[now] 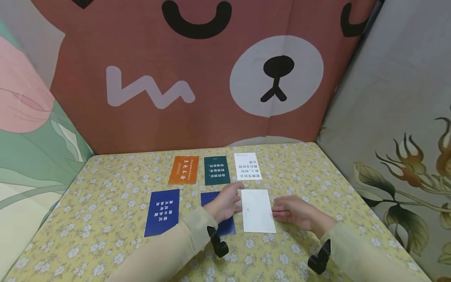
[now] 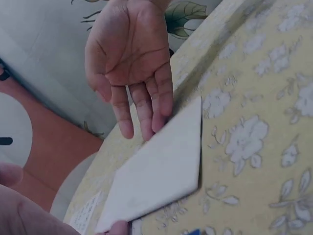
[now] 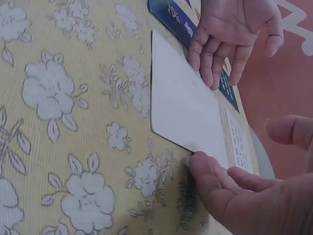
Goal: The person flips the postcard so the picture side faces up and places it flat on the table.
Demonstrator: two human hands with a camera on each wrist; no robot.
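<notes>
A blank-looking white card [image 1: 258,211] with tiny faint print lies flat on the cloth, nearest me in the middle right. Its edge looks slightly thick in the left wrist view, so I cannot tell whether it is one card [image 2: 156,171] or a stack. Along its left side is my left hand [image 1: 224,203], fingers extended, partly covering a blue card [image 1: 227,227]. On the opposite side my right hand [image 1: 296,213] has its fingertips at the card's edge, fingers fairly straight. Neither hand curls round the card [image 3: 183,98].
Another blue card [image 1: 162,211] with white writing lies to the left. Behind are an orange card [image 1: 183,170], a dark green card [image 1: 216,170] and a white printed card [image 1: 248,166]. The flowered yellow cloth [image 1: 105,219] meets a bear-print backdrop [image 1: 204,125] and a floral right wall [image 1: 398,156].
</notes>
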